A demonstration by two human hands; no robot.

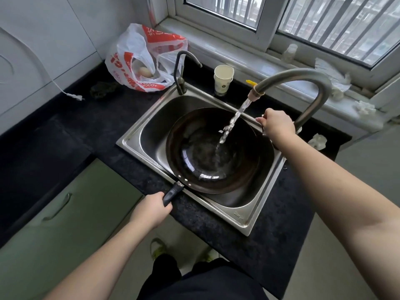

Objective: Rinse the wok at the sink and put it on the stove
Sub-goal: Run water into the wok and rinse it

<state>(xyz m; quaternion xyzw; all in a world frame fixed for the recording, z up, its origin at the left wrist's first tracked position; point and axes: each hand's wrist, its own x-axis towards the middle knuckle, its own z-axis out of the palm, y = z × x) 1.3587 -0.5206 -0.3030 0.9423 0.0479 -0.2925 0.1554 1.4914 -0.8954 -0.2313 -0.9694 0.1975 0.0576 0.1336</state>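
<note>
Two-handed hold throughout. Kept the wok (194, 148) down inside the sink (134, 135), bowl up and tipped a little, with its black handle (171, 194) jutting over the near-left rim, probably so that splashes stayed in the basin. Wrapped the left hand (151, 211) round the end of that handle, fingers and thumb curled tight about it, presumably to steady and steer the pan. Reached the right hand (277, 125) across to the wok's far edge, just beside the base of the faucet (303, 76); fingers curled there, but could not tell whether round the wok's rim, a side grip or the tap lever. Let the water stream (231, 120) fall from the spout onto the inner wall and pool at the bottom, so judged the rinse as under way and not finished. Saw no stove, so counted the carry as not yet begun. Left a paper cup (223, 79) on the back rim, a small dark tap (179, 68) beside it, and a red-and-white plastic bag (134, 53) on the black countertop (65, 126), well apart from the wok.
</note>
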